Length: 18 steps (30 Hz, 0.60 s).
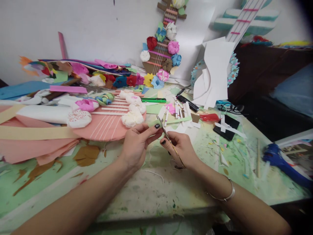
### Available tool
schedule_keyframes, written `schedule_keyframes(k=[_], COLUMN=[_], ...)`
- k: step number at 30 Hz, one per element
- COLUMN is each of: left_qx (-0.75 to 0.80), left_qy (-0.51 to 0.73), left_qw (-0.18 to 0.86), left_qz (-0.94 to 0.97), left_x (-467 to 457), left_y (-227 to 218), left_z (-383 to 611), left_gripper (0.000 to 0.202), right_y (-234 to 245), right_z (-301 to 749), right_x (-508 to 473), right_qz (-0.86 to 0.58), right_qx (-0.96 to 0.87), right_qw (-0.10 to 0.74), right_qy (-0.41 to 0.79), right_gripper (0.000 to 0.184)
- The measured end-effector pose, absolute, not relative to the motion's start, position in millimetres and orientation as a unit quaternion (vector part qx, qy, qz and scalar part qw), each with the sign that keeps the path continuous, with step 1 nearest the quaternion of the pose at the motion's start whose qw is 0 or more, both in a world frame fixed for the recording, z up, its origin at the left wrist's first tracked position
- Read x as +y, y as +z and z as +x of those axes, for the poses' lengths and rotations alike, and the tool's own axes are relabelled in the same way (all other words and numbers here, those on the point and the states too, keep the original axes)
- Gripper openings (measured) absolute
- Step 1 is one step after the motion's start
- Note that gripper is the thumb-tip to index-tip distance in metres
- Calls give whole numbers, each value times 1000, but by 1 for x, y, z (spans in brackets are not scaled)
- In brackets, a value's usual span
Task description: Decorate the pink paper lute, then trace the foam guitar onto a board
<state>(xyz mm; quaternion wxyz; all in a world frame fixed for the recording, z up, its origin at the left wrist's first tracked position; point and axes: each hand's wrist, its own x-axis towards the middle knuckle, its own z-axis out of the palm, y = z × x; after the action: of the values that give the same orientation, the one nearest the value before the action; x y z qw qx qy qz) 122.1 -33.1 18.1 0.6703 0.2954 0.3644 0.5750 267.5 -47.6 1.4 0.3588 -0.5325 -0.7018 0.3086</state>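
Observation:
My right hand (183, 148) is wrapped round a pair of scissors (166, 133), whose blades point up and away toward my left hand. With thumb and fingers pinched together, my left hand (137, 143) holds what looks like a piece of light green paper (153, 123) beside the scissor tips. Just beyond my left hand lies a pink guitar-shaped craft piece (97, 129) with white strings and white paper flowers (132, 118). White paper rolls (178, 111) and paper scraps lie past the scissors.
A brown guitar craft (156, 60) with paper flowers leans against the wall. White cut paper (216, 71) stands before another guitar craft at the right. A black phone-like slab (228, 130), a blue glue gun (281, 160), a green cutter (154, 100) and brown scraps (86, 155) lie about.

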Motion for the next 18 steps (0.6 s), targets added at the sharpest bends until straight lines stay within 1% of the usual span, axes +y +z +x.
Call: schedule_keyframes(k=[18], left_qx=[370], left_qy=[572], left_qw=[675], left_qz=[283], left_x=[-33], left_y=[19], left_z=[121], left_gripper=[11], right_y=[-1], right_z=[268], right_x=[-43], right_qz=[-550], right_qx=[-691], right_qw=[364], right_qy=[297], right_gripper=[63])
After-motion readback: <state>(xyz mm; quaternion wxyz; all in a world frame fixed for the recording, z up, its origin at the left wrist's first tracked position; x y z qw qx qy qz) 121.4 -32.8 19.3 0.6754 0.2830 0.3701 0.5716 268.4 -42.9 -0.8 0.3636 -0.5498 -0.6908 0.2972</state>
